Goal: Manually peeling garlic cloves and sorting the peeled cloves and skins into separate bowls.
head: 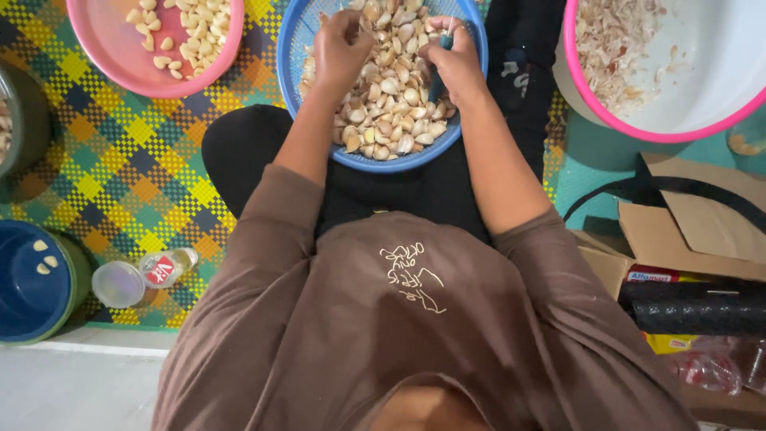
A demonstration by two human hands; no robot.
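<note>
Several bowls ring the seated person on a woven plastic mat [136,168] checked in yellow, orange, green and dark blue, which covers the left and upper middle of the frame; below it, at lower left, runs a strip of pale bare floor [72,383]. At the far left edge a dark green container [20,120] is cut off by the frame, and beneath it a dark blue bowl [36,279] holds a few peeled cloves. Just right of that lies a small clear bottle [140,275] on its side. At upper left a pink bowl [155,40] carries peeled garlic. In the upper middle a blue mesh basket [383,80] rests on the lap, heaped with unpeeled garlic cloves [391,108]. The left hand [343,44] is curled among the cloves, fingers closed on one as far as can be seen. The right hand [455,60] is clamped around a small knife with a teal handle [439,76]. At upper right a white tub with a pink rim [678,72] holds papery skins. Below it, at right, sit flattened cardboard boxes [686,231] on a teal floor.
</note>
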